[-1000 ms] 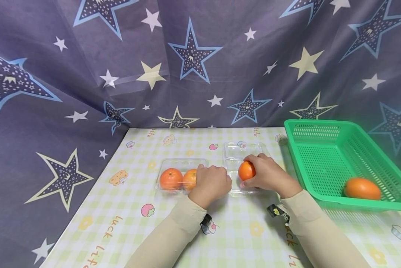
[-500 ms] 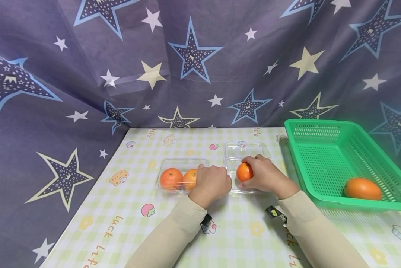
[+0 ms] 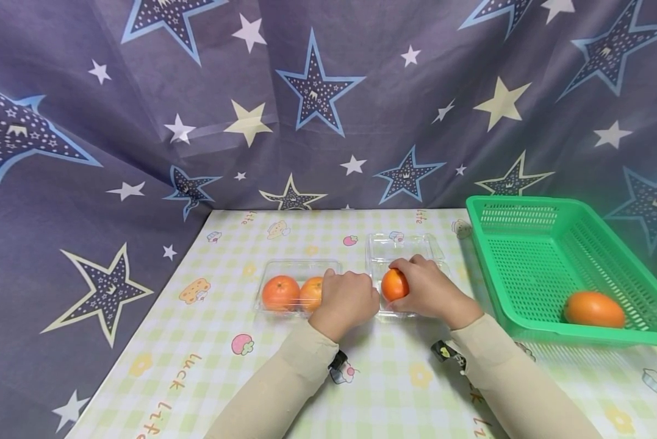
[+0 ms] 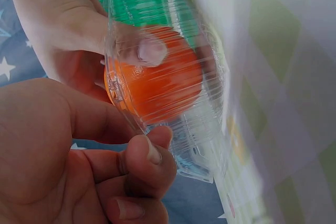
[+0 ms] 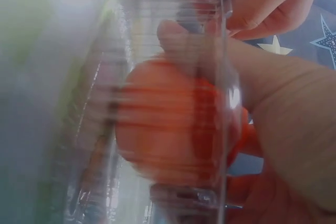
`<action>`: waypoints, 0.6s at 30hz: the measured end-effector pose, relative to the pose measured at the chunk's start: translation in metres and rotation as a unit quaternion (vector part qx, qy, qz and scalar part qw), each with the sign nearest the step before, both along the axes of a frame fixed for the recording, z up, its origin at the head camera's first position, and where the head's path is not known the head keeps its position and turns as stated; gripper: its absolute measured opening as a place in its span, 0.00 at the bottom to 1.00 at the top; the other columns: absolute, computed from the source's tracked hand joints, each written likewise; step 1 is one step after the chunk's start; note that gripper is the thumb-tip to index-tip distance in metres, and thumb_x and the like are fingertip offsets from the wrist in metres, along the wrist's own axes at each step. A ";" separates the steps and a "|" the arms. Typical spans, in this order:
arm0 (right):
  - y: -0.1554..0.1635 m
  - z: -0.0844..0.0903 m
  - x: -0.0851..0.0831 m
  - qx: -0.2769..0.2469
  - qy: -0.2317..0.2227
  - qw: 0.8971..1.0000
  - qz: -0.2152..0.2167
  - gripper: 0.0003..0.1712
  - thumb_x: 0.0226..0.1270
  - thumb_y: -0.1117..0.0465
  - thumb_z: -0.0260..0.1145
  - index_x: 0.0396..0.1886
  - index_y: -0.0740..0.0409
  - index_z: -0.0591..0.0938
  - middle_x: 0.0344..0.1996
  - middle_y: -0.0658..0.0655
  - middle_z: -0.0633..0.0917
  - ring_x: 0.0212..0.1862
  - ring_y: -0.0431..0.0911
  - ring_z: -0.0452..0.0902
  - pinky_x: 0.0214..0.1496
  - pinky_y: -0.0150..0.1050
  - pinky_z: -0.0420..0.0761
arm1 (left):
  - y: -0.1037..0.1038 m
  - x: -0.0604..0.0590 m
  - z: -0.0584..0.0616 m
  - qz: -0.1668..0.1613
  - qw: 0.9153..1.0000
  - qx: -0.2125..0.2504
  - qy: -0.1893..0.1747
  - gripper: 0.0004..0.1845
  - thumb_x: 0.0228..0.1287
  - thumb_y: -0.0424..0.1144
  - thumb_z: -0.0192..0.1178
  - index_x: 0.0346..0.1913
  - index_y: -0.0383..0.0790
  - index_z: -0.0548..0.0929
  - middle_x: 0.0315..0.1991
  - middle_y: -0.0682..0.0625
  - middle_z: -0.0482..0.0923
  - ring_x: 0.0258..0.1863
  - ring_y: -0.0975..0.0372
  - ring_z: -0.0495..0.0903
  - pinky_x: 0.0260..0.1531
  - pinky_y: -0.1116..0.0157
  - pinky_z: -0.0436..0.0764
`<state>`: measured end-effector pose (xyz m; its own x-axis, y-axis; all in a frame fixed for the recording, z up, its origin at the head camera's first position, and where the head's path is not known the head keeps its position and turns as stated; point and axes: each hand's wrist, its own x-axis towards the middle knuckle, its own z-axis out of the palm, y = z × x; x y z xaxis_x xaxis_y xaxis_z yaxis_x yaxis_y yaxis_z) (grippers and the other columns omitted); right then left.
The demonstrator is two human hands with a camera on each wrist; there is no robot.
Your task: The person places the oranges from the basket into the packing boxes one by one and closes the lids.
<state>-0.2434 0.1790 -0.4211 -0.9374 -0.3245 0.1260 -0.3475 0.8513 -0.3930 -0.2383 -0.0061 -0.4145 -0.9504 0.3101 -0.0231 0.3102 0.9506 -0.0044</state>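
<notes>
My right hand [image 3: 428, 290] grips an orange [image 3: 395, 285], thumb on the near side and fingers over the far side. In the left wrist view that orange [image 4: 163, 85] shows through the ribbed wall of a clear plastic clamshell box [image 4: 205, 124], inside it. The box's lid [image 3: 402, 247] lies folded back, away from me. My left hand [image 3: 347, 300] pinches the box's left rim between thumb and fingers. In the right wrist view the orange [image 5: 173, 121] is blurred behind the plastic.
A second clear box [image 3: 301, 265], left of my left hand, holds two oranges [image 3: 280, 292], one partly hidden by that hand. At the right stands a green basket [image 3: 526, 268] with one orange fruit [image 3: 594, 309] in its near corner. A starry curtain [image 3: 350, 146] hangs behind the table.
My right hand has shifted left and slightly nearer with the orange, toward the box's left side. The left hand has stayed at the rim.
</notes>
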 end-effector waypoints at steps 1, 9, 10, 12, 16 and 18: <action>0.000 0.000 0.000 0.000 0.002 1.000 0.001 0.42 0.44 0.47 0.86 0.60 0.54 0.81 0.47 0.62 0.81 0.44 0.56 0.75 0.47 0.50 0.80 | 0.000 0.000 0.000 0.000 1.000 -0.001 0.000 0.19 0.73 0.53 0.53 0.27 0.50 0.84 0.23 0.54 0.81 0.28 0.59 0.79 0.44 0.52 0.70; -0.004 -0.002 0.002 -0.003 0.018 1.000 0.011 0.41 0.44 0.49 0.86 0.60 0.55 0.82 0.47 0.62 0.81 0.45 0.56 0.76 0.47 0.51 0.81 | 0.001 0.000 0.000 0.001 1.000 -0.002 -0.002 0.19 0.73 0.54 0.53 0.26 0.50 0.83 0.22 0.54 0.79 0.27 0.59 0.78 0.44 0.52 0.70; -0.004 -0.002 0.002 -0.004 0.020 1.000 0.012 0.42 0.44 0.49 0.86 0.60 0.55 0.82 0.47 0.62 0.81 0.45 0.56 0.76 0.47 0.51 0.81 | 0.001 0.000 0.000 0.001 1.000 -0.002 -0.002 0.19 0.73 0.54 0.53 0.26 0.50 0.83 0.22 0.54 0.79 0.27 0.59 0.77 0.44 0.52 0.70; -0.005 -0.002 0.003 -0.007 0.021 1.000 0.015 0.42 0.44 0.49 0.86 0.61 0.55 0.82 0.47 0.63 0.81 0.45 0.57 0.76 0.47 0.51 0.81 | 0.001 0.000 -0.001 0.001 1.000 -0.002 -0.002 0.19 0.73 0.54 0.53 0.25 0.50 0.82 0.21 0.54 0.78 0.26 0.59 0.77 0.43 0.52 0.69; -0.005 -0.001 0.003 -0.008 0.022 1.000 0.017 0.42 0.45 0.50 0.86 0.61 0.56 0.81 0.47 0.63 0.81 0.45 0.57 0.76 0.47 0.51 0.81 | 0.001 0.001 -0.001 0.000 1.000 0.000 -0.001 0.20 0.74 0.54 0.52 0.25 0.50 0.81 0.21 0.54 0.78 0.26 0.59 0.77 0.43 0.52 0.69; -0.005 -0.001 0.003 -0.008 0.023 1.000 0.019 0.42 0.45 0.50 0.86 0.61 0.56 0.81 0.47 0.63 0.81 0.45 0.57 0.76 0.47 0.51 0.81 | 0.001 0.001 -0.001 0.000 1.000 0.000 -0.001 0.20 0.74 0.54 0.52 0.25 0.50 0.81 0.21 0.54 0.78 0.26 0.59 0.77 0.43 0.52 0.69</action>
